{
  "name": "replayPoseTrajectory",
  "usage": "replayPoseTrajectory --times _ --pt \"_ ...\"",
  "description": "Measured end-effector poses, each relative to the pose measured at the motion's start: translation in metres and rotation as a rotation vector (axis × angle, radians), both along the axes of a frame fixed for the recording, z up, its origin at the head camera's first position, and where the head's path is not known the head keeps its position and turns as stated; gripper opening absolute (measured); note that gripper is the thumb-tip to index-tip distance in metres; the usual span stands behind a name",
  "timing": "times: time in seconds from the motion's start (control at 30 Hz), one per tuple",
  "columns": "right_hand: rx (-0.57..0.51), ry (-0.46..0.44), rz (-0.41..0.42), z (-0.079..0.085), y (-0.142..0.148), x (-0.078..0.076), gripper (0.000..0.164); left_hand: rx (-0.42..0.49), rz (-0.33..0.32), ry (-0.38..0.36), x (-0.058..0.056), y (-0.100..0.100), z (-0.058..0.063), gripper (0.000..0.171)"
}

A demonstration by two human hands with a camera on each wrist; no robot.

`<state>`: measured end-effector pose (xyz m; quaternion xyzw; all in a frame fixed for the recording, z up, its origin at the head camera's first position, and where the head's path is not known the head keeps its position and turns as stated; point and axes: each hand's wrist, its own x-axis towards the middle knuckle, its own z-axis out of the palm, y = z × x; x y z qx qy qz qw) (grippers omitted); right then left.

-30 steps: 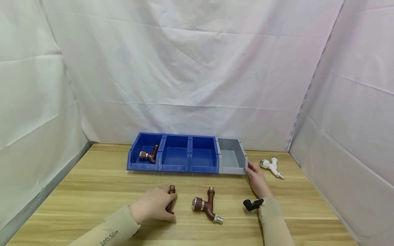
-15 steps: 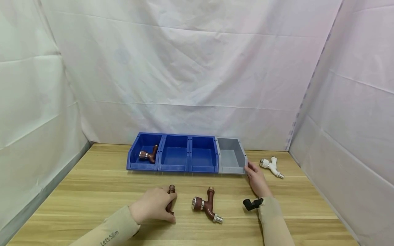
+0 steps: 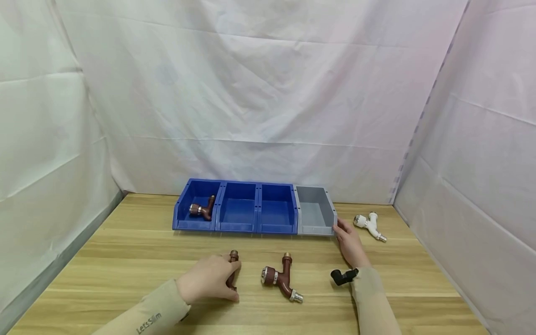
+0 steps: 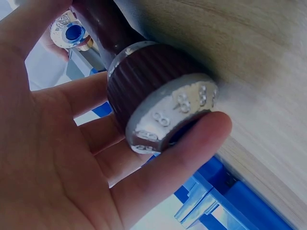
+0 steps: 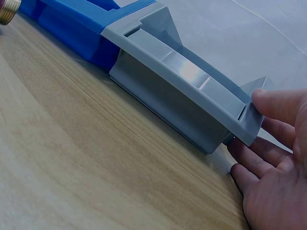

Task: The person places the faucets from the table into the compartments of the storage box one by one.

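Left hand: fingers curled round the held tap, thumb at the rim of the ribbed knob, others behind it.
Held tap: brown, low over the counter, threaded end towards 12 o'clock; whether it touches the surface cannot be told.
Right hand: pinches the front corner of the grey bin, thumb above, other fingers below the lip.
Grey bin: at 2 o'clock from the left hand, against the 3 o'clock end of the three blue bins.
Loose tap: brown, on the counter at 3 o'clock from the left hand, its nozzle towards 5.
Binned tap: brown, in the blue bin at the row's 9 o'clock end.
White tap: on the counter at 2 o'clock from the right hand.
Handling: a hold centred on the round knob may let the body swing, so a finger along the body should steady it.
Bin corner: light pressure is probably enough; a pull could skew the row.
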<state>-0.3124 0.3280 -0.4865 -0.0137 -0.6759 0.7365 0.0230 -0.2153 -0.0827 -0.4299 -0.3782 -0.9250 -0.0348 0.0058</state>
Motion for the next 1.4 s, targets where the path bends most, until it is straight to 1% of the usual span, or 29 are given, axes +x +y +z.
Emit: replayPoseTrajectory --times 0.27,0.47,0.53,0.6,0.7,0.77,1.07,1.4 --pt "-0.028 -0.004 0.008 0.0017 -0.0011 -0.0009 0.055 0.008 0.004 -0.009 0.0008 0.0003 0.0015 0.072" --pt "0.006 0.007 -0.008 0.0003 -0.0008 -0.0006 0.053 0.013 -0.002 -0.002 0.0012 0.0005 0.0020 0.070" --pt "0.017 0.010 -0.010 0.0001 -0.0003 -0.0008 0.053 0.018 -0.006 -0.009 0.0013 0.0004 0.0026 0.066" --pt "0.020 0.014 -0.012 0.0002 -0.0002 -0.0007 0.053 0.024 -0.006 -0.021 0.0015 0.0001 0.0030 0.058" --pt "0.004 0.013 -0.006 0.0003 -0.0002 -0.0009 0.053 0.034 -0.005 -0.036 0.0016 -0.0008 0.0031 0.047" --pt "-0.004 0.013 -0.003 0.0005 -0.0006 -0.0008 0.052 0.039 -0.003 -0.040 0.0017 -0.0014 0.0029 0.044" --pt "-0.024 0.006 0.003 0.0009 -0.0013 -0.0009 0.052 0.066 -0.010 -0.046 0.0008 -0.0039 0.0003 0.040" --pt "0.000 0.008 -0.003 0.0006 -0.0008 -0.0008 0.053 0.060 -0.006 -0.040 0.0003 -0.0041 0.0013 0.040"
